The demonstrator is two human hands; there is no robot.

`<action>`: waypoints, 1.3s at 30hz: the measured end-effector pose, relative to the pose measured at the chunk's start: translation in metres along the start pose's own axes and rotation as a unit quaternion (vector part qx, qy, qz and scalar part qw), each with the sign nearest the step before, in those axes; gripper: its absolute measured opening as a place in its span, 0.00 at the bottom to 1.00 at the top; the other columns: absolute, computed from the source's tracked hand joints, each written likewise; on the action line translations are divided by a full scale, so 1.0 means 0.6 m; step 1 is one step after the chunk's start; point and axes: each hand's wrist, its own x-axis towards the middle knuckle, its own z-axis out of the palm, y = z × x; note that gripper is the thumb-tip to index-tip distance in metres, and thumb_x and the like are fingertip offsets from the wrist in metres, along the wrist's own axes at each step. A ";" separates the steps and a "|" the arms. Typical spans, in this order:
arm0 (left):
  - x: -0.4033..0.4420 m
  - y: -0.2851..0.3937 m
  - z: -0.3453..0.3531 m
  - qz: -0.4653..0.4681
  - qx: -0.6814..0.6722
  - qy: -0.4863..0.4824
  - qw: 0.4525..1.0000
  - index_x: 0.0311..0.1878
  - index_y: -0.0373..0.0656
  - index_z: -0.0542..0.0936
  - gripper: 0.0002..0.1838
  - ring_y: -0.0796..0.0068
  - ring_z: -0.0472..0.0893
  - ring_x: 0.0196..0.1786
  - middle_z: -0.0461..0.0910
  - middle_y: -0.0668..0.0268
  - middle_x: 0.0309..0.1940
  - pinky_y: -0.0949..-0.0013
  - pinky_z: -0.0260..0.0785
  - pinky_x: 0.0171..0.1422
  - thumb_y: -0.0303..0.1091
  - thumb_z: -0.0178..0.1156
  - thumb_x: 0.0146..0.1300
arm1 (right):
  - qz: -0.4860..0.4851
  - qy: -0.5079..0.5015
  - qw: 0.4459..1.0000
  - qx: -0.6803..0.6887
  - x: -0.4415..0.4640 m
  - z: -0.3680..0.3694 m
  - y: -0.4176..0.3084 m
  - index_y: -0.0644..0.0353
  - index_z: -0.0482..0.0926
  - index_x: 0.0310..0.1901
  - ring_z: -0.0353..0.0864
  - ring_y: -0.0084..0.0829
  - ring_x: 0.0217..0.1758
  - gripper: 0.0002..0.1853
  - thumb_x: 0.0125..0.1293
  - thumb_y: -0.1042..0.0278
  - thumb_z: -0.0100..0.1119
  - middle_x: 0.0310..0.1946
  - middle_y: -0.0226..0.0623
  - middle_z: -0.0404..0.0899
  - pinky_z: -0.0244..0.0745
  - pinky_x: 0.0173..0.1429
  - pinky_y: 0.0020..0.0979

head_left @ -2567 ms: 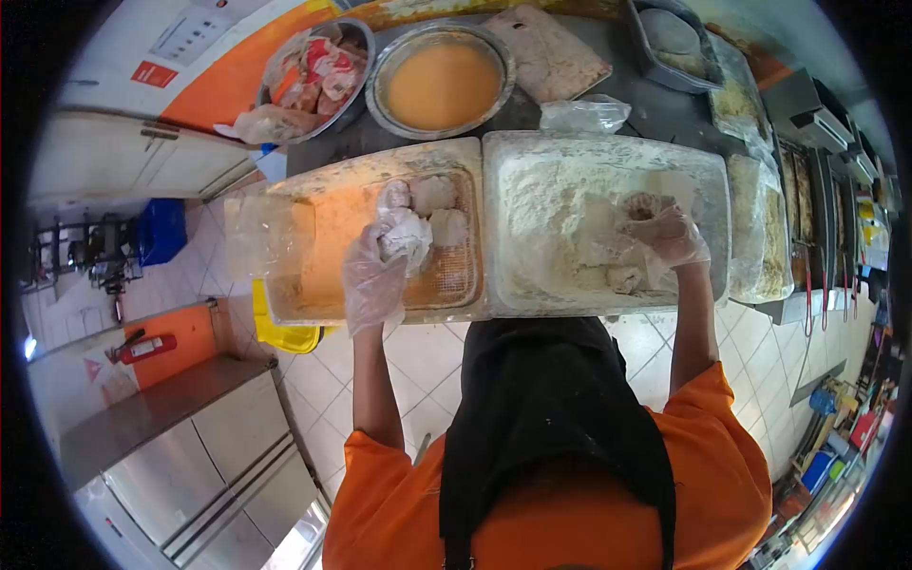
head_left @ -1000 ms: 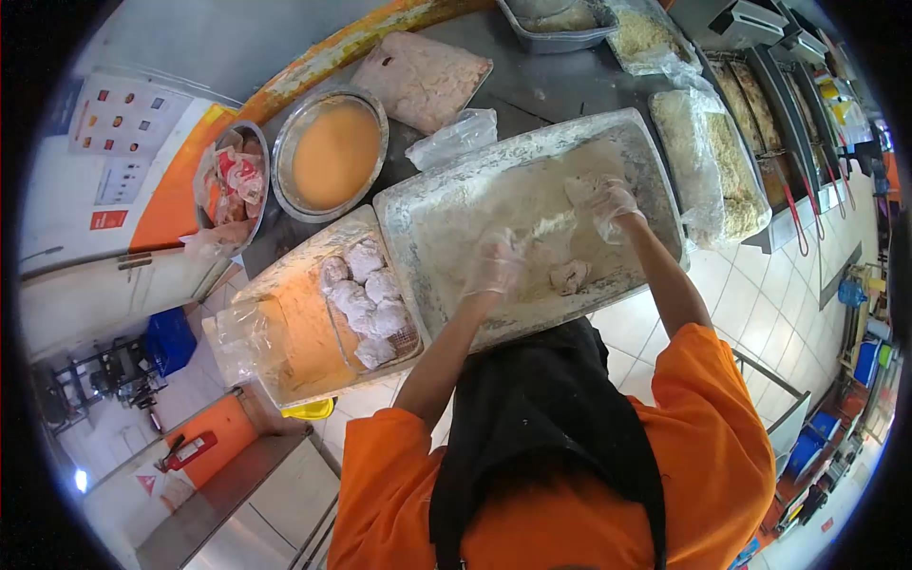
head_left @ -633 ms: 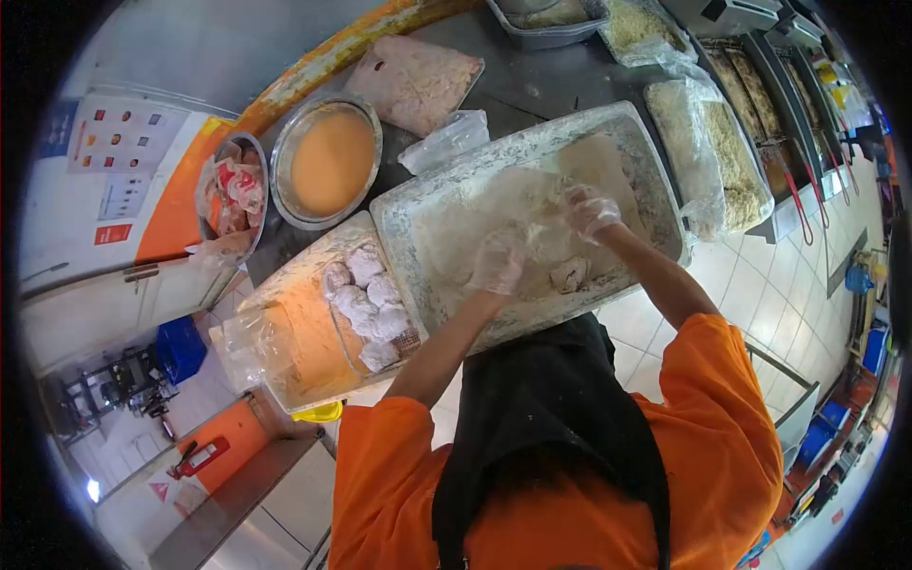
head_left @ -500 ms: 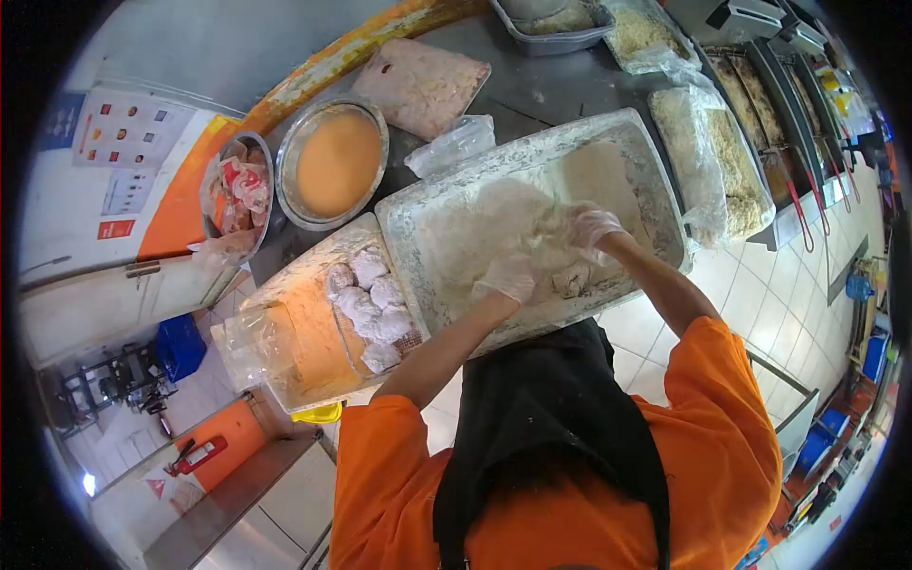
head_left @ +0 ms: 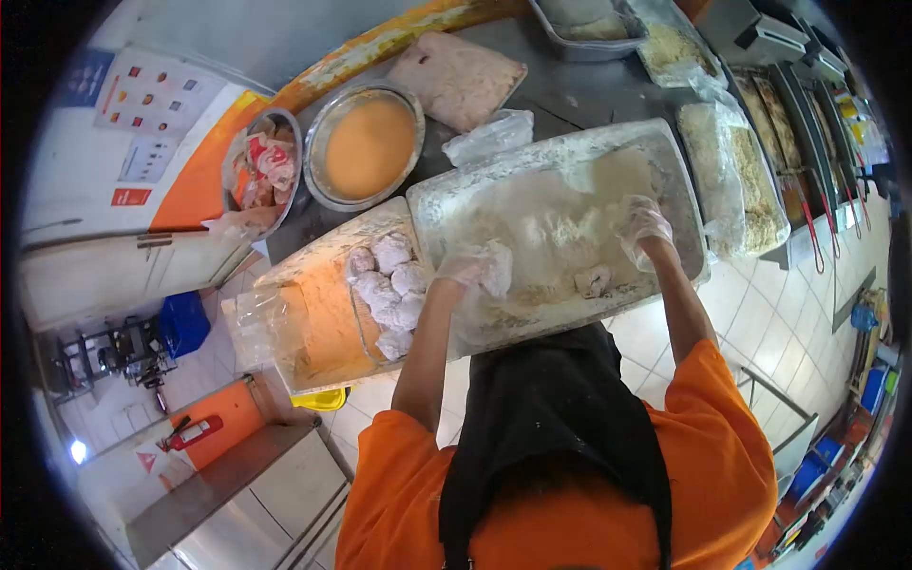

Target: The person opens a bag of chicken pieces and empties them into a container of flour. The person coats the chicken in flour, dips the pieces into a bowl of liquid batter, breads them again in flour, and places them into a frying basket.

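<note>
A wide tub of white flour (head_left: 560,142) lies before me. My left hand (head_left: 464,269), in a clear plastic glove, is closed round a flour-coated piece (head_left: 496,270) at the tub's left side. On the right, my gloved right hand (head_left: 646,228) hovers over the flour with its fingers loosely apart, and I see nothing in it. Another floured lump (head_left: 594,281) rests in the flour near the front wall, between my hands. Several white-coated pieces (head_left: 388,290) sit together on a wire rack in the adjoining tub of orange breading (head_left: 318,318).
Behind the tubs stand a metal bowl of orange liquid (head_left: 370,147), a bowl holding plastic bags (head_left: 264,171) and a filled flat bag (head_left: 458,81). A crumpled clear bag (head_left: 489,138) touches the flour tub's back rim. Bagged crumbs (head_left: 750,180) and fryers (head_left: 807,142) are at right.
My hands have moved apart: the left has come up and left with a floured piece, the right has shifted right. The floured lump at the front is now uncovered. The view has shifted slightly.
</note>
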 end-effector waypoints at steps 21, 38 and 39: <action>-0.294 -0.191 -0.248 0.118 0.347 0.375 0.851 0.42 0.44 0.81 0.16 0.53 0.81 0.38 0.81 0.50 0.34 0.56 0.69 0.43 0.46 0.55 0.64 | -0.129 -0.188 0.924 0.308 0.038 -0.174 -0.397 0.56 0.80 0.52 0.74 0.43 0.61 0.26 0.63 0.44 0.55 0.55 0.43 0.78 0.64 0.68 0.38; -0.148 -0.118 -0.218 0.061 0.348 0.320 0.879 0.41 0.40 0.83 0.23 0.48 0.82 0.42 0.82 0.45 0.37 0.53 0.73 0.44 0.53 0.59 0.59 | -0.268 -0.341 0.900 -0.040 -0.053 0.137 -0.021 0.64 0.83 0.44 0.77 0.37 0.57 0.31 0.52 0.41 0.62 0.49 0.46 0.81 0.72 0.60 0.32; -0.124 -0.160 -0.229 0.119 0.364 0.289 0.877 0.41 0.41 0.84 0.23 0.48 0.82 0.42 0.82 0.46 0.37 0.53 0.73 0.44 0.53 0.59 0.59 | -0.211 -0.385 0.898 -0.034 -0.045 0.126 -0.027 0.63 0.83 0.44 0.78 0.37 0.57 0.28 0.52 0.43 0.62 0.50 0.46 0.81 0.72 0.59 0.33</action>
